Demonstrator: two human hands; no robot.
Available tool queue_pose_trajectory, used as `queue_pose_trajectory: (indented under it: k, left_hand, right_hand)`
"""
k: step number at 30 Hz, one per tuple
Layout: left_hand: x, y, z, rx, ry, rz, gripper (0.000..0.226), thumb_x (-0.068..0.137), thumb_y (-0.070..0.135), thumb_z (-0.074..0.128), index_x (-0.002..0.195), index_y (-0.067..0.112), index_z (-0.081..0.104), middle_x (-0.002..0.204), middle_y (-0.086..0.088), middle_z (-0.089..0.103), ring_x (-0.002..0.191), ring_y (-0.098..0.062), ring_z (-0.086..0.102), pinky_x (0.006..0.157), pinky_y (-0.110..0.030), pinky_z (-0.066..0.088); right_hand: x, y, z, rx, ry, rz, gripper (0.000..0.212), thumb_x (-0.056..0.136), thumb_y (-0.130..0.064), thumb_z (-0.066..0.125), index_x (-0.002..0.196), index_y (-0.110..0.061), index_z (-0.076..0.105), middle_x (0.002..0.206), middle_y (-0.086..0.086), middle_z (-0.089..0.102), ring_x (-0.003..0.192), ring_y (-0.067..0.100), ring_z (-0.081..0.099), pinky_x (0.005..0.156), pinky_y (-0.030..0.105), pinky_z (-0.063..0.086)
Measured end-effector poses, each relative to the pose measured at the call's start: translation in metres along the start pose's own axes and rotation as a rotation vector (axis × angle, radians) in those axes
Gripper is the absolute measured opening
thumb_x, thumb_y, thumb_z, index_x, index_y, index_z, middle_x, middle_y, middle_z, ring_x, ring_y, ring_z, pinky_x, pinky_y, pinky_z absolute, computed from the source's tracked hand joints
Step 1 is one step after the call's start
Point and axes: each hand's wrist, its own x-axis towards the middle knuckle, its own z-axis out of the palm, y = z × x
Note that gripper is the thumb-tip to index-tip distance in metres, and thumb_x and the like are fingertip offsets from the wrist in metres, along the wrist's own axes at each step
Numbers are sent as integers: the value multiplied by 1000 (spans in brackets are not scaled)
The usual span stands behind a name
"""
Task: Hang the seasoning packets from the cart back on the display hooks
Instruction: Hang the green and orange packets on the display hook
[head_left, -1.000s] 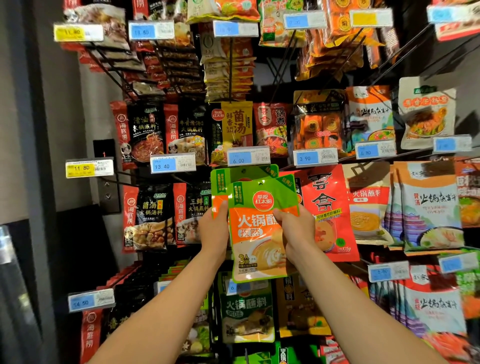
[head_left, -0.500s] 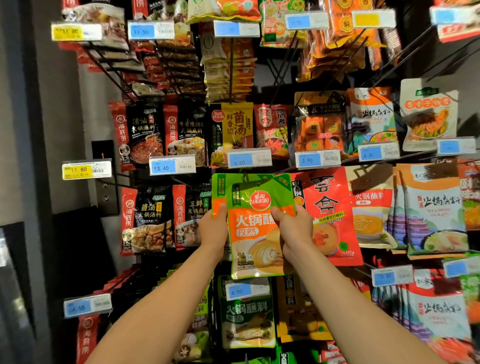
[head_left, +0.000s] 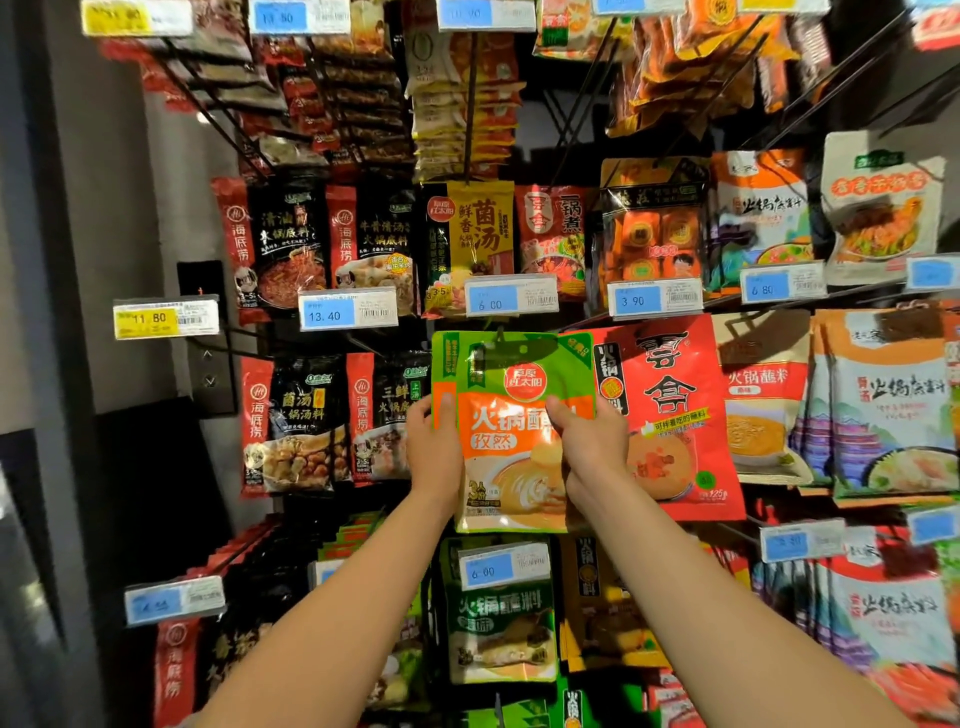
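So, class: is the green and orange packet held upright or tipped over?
Upright. The green and orange packet has its hang-hole end on top, with the left hand and right hand gripping its sides.

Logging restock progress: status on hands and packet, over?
Left hand and right hand both gripping green-orange packet. Its hang hole at the hook. Red packet crowds right.

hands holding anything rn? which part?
Both hold the green-orange packet: left hand grips its left edge at mid-height, right hand pinches its right edge at mid-height.
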Motion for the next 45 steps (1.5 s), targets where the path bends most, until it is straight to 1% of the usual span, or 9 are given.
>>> queue_pose_trajectory:
  k: [5,10,18,23,34,37,39,42,45]
  left_hand:
    - [-33,8,-4,321,135,328,40,101,48,58,132,23,55,130,8,50,124,-12,49,103,-35,42]
    - [-39,17,-10,233,-157,165,44,100,59,53,102,18,70,98,-5,77,93,-27,74,90,-56,58]
    - [-55,31,-15,215,-52,219,32,108,40,49,90,18,64,88,-1,75,76,-11,70,63,-22,51]
    - [-54,38,-17,231,-47,250,35,107,38,51,83,15,62,86,-7,72,76,-19,68,67,-30,51]
    - [-36,39,-8,222,5,150,41,106,40,54,87,5,64,88,-13,73,80,-27,70,73,-41,53]
    - [-33,36,-7,247,19,141,43,107,37,52,89,0,63,89,-15,72,77,-22,65,67,-33,46]
    - [-28,31,-7,278,37,147,48,106,40,51,94,-4,63,92,-20,70,77,-23,62,66,-34,43]
    - [-25,22,-7,298,54,146,43,107,44,49,97,4,63,93,-13,71,83,-23,67,66,-31,46]
    - [-31,7,-4,314,14,164,29,105,46,51,109,19,60,106,-3,71,97,-21,68,81,-38,56]
  right_hand:
    - [-11,-9,0,28,-19,29,12,93,-6,73,86,-15,70,84,7,76,74,22,73,70,42,62]
    - [-23,-18,0,27,-43,43,8,90,-10,78,95,-13,73,98,11,77,87,26,72,83,52,61]
    - [-43,-18,-6,-26,-148,25,12,98,-24,70,105,-14,73,99,5,79,95,27,76,87,49,61]
    - [-47,-17,-9,-69,-125,14,14,100,-24,67,104,-11,73,97,5,79,93,26,76,81,43,63]
    - [-35,-23,2,-121,-83,40,23,100,-30,66,112,-9,67,99,-3,69,106,18,63,104,44,51]
    - [-28,-21,-2,-145,-87,55,26,104,-20,61,127,-8,61,90,-6,54,96,14,51,95,39,46]
    - [-23,-12,-2,-205,-91,61,13,103,-17,62,114,-11,62,91,1,62,88,16,55,88,44,51]
    - [-19,4,-6,-296,-78,36,24,100,-13,65,123,-7,64,119,5,68,99,20,61,80,37,49]
    - [-20,17,-14,-388,-76,8,42,101,-11,62,143,-11,53,145,7,53,134,26,51,94,33,43]
